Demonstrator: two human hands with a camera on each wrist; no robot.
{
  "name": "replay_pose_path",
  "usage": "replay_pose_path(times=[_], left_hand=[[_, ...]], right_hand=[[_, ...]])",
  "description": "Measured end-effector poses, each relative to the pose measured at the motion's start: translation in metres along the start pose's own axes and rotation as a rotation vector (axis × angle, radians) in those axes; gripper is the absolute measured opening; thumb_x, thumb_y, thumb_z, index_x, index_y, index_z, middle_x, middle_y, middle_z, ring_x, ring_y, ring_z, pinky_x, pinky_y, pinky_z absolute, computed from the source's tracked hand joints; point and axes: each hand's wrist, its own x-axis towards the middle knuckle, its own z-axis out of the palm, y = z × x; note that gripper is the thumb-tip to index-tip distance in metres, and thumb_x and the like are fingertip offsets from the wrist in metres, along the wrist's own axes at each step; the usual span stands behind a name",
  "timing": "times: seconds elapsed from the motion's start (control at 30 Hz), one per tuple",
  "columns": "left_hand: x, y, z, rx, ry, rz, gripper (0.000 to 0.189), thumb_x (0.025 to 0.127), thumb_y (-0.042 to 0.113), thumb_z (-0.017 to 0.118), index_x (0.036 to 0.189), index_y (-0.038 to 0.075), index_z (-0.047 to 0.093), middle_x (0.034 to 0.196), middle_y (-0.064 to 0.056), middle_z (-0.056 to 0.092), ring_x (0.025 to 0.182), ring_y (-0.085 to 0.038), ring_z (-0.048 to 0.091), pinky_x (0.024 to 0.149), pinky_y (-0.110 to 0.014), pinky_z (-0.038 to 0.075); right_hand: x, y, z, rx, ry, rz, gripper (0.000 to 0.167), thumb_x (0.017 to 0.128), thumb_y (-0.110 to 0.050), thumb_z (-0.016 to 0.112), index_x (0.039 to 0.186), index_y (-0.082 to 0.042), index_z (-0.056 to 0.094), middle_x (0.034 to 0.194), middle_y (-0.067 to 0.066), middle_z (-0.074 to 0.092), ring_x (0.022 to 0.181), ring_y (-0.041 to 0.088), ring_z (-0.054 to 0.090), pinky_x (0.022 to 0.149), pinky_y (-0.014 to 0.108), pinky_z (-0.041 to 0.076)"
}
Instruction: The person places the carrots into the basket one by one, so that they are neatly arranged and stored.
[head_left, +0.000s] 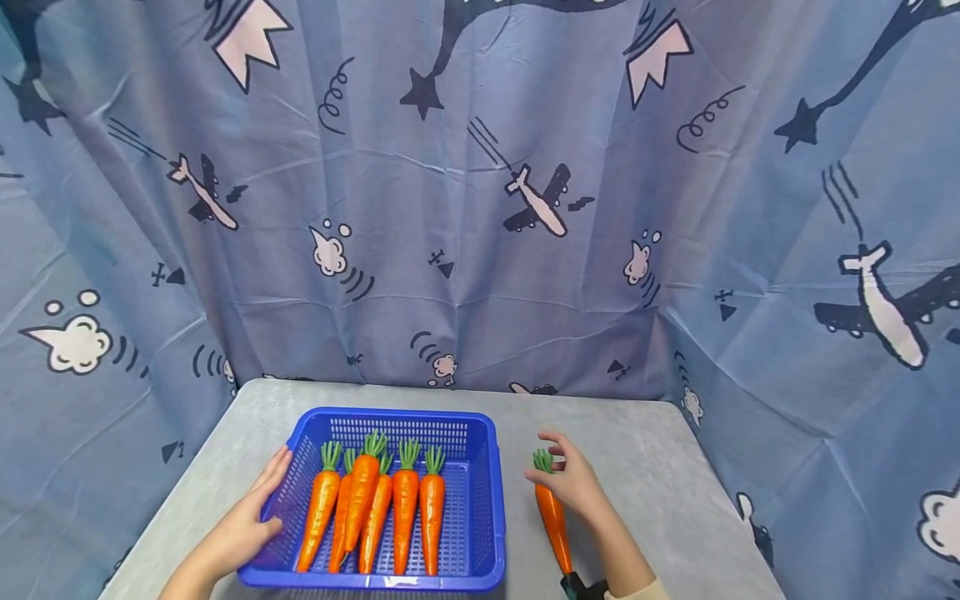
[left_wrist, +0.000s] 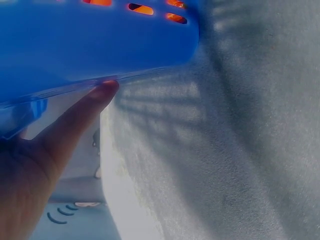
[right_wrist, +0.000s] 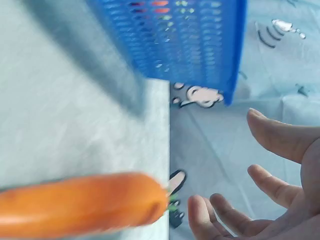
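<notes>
A blue plastic basket (head_left: 495,500) with slotted walls stands on the table, several orange carrots with green tops (head_left: 405,508) lying side by side in it. My left hand (head_left: 242,521) rests against the basket's left side, fingers stretched along it. In the left wrist view, one straight finger (left_wrist: 82,112) touches the basket's edge. To the right of the basket, a single carrot (head_left: 552,521) lies on the table. Around its leafy end hovers my right hand (head_left: 573,479), thumb and fingers spread. The right wrist view shows a gap between those fingers and the carrot (right_wrist: 85,205).
The grey table (head_left: 630,450) carries the basket and the loose carrot. A blue patterned curtain (head_left: 480,275) hangs behind and along both sides. Near the right wrist, a dark strap or device (head_left: 576,587) partly shows by the carrot's tip.
</notes>
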Motion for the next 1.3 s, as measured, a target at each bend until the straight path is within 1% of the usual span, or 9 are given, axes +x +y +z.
replay_pose_path(times=[0.2,0.37,0.57,0.7,0.9,1.03,1.1,1.23,1.3], left_hand=[[0.0,-0.001,0.001,0.003,0.019,0.045,0.092,0.076,-0.013,0.056,0.16,0.001,0.022,0.167,-0.026,0.006,0.131,0.028,0.001,0.097,0.006,0.009],[0.0,-0.001,0.002,0.0,0.017,0.042,0.091,0.076,-0.013,0.056,0.16,0.001,0.022,0.167,-0.026,0.006,0.131,0.028,0.001,0.097,0.006,0.009],[0.0,-0.001,0.001,-0.017,-0.004,-0.012,0.092,0.078,-0.012,0.056,0.161,0.005,0.021,0.169,-0.021,0.004,0.141,0.015,-0.001,0.096,0.006,0.008],[0.001,-0.001,0.001,-0.011,-0.002,-0.006,0.092,0.078,-0.012,0.056,0.161,0.004,0.021,0.169,-0.022,0.004,0.141,0.016,-0.001,0.096,0.006,0.008],[0.0,-0.001,0.002,0.011,0.012,0.017,0.091,0.077,-0.012,0.057,0.16,0.003,0.022,0.168,-0.023,0.006,0.136,0.022,0.0,0.097,0.006,0.008],[0.0,-0.001,0.003,0.017,0.005,0.01,0.091,0.077,-0.012,0.057,0.16,0.003,0.022,0.168,-0.023,0.007,0.135,0.024,0.0,0.096,0.006,0.008],[-0.001,-0.001,0.003,0.017,-0.001,-0.002,0.091,0.078,-0.012,0.057,0.16,0.003,0.022,0.168,-0.023,0.006,0.137,0.021,0.0,0.096,0.006,0.008],[-0.001,-0.001,0.002,0.017,-0.003,-0.028,0.092,0.079,-0.01,0.058,0.161,0.006,0.021,0.169,-0.02,0.005,0.14,0.018,-0.001,0.095,0.005,0.008],[-0.001,-0.001,0.001,0.023,0.006,-0.015,0.091,0.079,-0.01,0.058,0.161,0.006,0.022,0.169,-0.02,0.006,0.138,0.019,0.0,0.095,0.005,0.008]], right_hand=[[-0.001,0.024,-0.001,-0.025,-0.043,0.002,0.066,0.08,-0.014,0.084,0.14,-0.01,0.055,0.134,0.032,0.055,0.113,0.046,0.061,0.09,0.056,0.055],[0.002,0.04,0.002,-0.089,-0.074,0.071,0.068,0.077,-0.013,0.085,0.139,-0.011,0.056,0.131,0.031,0.057,0.115,0.045,0.059,0.095,0.062,0.05],[0.004,0.051,0.008,-0.065,-0.091,0.134,0.063,0.075,-0.005,0.084,0.134,-0.011,0.061,0.126,0.03,0.059,0.099,0.034,0.062,0.079,0.047,0.057],[0.006,0.055,0.01,-0.034,-0.092,0.153,0.059,0.076,-0.005,0.083,0.131,-0.01,0.064,0.12,0.026,0.062,0.092,0.03,0.061,0.07,0.04,0.058],[0.007,0.051,0.007,0.049,-0.092,0.144,0.058,0.077,-0.005,0.083,0.132,-0.006,0.063,0.113,0.025,0.063,0.086,0.027,0.061,0.065,0.038,0.058],[0.006,0.043,0.003,0.102,-0.08,0.143,0.059,0.08,-0.007,0.082,0.135,-0.007,0.062,0.119,0.028,0.061,0.085,0.025,0.064,0.067,0.039,0.06],[0.005,0.038,0.002,0.117,-0.073,0.13,0.06,0.08,-0.007,0.082,0.136,-0.007,0.061,0.122,0.029,0.06,0.085,0.024,0.066,0.068,0.04,0.061],[0.007,0.026,-0.001,0.117,-0.047,0.073,0.058,0.08,-0.009,0.082,0.135,-0.008,0.062,0.123,0.029,0.06,0.085,0.024,0.066,0.069,0.041,0.061],[0.007,0.019,-0.003,0.119,-0.033,0.058,0.056,0.081,-0.01,0.082,0.134,-0.01,0.063,0.124,0.028,0.06,0.086,0.023,0.067,0.07,0.041,0.061]])
